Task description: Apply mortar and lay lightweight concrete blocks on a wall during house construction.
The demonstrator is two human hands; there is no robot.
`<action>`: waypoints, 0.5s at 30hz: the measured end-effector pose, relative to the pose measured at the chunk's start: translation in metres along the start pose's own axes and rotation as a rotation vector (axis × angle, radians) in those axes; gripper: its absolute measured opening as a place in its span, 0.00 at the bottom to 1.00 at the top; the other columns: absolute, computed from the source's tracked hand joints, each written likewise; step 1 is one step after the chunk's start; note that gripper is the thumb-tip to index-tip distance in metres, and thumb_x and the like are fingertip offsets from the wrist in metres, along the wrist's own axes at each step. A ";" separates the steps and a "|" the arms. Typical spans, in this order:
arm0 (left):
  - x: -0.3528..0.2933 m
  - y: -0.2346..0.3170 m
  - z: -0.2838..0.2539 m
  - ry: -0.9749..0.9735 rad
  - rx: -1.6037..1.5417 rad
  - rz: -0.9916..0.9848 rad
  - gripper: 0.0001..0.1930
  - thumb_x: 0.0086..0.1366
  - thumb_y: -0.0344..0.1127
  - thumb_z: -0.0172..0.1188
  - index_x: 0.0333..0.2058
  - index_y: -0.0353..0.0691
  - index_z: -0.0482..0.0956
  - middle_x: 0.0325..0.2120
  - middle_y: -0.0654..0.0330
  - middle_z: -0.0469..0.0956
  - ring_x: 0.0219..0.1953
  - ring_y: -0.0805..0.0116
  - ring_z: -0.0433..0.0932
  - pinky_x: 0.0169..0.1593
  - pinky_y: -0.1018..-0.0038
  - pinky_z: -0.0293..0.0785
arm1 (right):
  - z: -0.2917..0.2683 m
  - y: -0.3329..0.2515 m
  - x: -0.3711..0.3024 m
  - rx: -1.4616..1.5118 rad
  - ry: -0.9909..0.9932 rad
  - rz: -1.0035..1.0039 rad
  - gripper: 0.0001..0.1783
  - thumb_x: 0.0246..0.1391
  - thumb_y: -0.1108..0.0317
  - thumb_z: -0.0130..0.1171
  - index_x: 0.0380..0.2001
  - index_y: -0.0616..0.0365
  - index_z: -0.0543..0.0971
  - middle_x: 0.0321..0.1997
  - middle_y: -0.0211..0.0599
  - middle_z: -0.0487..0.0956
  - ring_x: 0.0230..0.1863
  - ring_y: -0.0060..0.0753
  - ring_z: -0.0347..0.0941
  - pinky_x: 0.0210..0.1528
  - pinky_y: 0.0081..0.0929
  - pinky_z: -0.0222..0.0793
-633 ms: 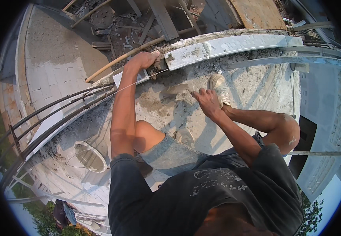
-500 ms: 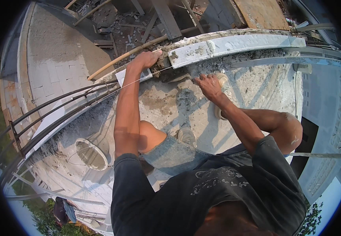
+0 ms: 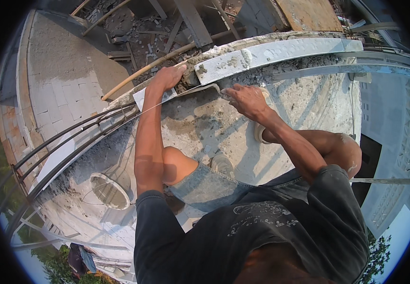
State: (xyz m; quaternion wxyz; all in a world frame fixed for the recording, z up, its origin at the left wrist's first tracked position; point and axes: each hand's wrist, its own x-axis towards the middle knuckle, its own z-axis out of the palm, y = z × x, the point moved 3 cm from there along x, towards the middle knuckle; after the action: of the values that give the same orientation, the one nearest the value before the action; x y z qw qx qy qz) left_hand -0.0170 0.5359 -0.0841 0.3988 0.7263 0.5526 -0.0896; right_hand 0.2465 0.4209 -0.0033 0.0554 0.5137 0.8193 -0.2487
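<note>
My left hand [image 3: 168, 78] rests at the far edge of a short white block [image 3: 141, 99], its fingers curled over the block's end beside a mortar-filled gap. My right hand [image 3: 248, 100] is closed around the handle of a trowel [image 3: 214, 87]. The thin blade points left, along the near face of the wall just below the gap. Right of the gap lies a row of long white blocks [image 3: 224, 67], bedded on grey mortar. A thin taut string [image 3: 155, 105] passes in front of the short block, under my left forearm.
A bucket [image 3: 110, 190] stands at lower left on the mortar-spattered slab [image 3: 191, 125]. Dark bent bars [image 3: 67, 124] run along the left edge. Beyond the wall lie a bamboo pole [image 3: 143, 75], planks and rubble at a lower level. A metal rail [image 3: 347, 71] crosses at right.
The trowel has moved left and up against the wall's face, my right hand following it leftward. My left hand stays at the short block; the whole view has shifted slightly.
</note>
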 end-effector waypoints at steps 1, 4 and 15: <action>0.000 0.001 0.000 0.017 0.004 0.005 0.41 0.70 0.64 0.29 0.44 0.26 0.78 0.45 0.34 0.76 0.52 0.36 0.72 0.56 0.54 0.65 | -0.006 0.001 -0.004 0.027 -0.003 0.006 0.23 0.53 0.63 0.62 0.53 0.47 0.75 0.44 0.39 0.77 0.43 0.46 0.77 0.45 0.42 0.73; -0.004 0.001 -0.001 0.070 0.009 0.010 0.38 0.70 0.61 0.34 0.38 0.29 0.80 0.41 0.35 0.77 0.48 0.35 0.73 0.53 0.52 0.67 | -0.013 0.002 -0.018 0.139 0.012 0.073 0.23 0.52 0.64 0.62 0.52 0.49 0.75 0.43 0.42 0.78 0.43 0.49 0.77 0.45 0.42 0.73; -0.019 0.012 0.001 0.148 0.053 -0.005 0.38 0.70 0.62 0.33 0.32 0.32 0.82 0.37 0.38 0.79 0.45 0.38 0.76 0.50 0.50 0.69 | 0.053 -0.057 -0.094 0.438 0.210 0.318 0.24 0.55 0.63 0.61 0.55 0.54 0.70 0.45 0.52 0.76 0.46 0.58 0.74 0.46 0.48 0.70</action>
State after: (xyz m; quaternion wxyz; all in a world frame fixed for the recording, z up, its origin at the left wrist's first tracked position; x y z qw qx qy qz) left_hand -0.0135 0.5206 -0.0683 0.3373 0.7399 0.5797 -0.0513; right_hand 0.2320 0.2999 0.0030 -0.1036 0.6584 0.6563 -0.3535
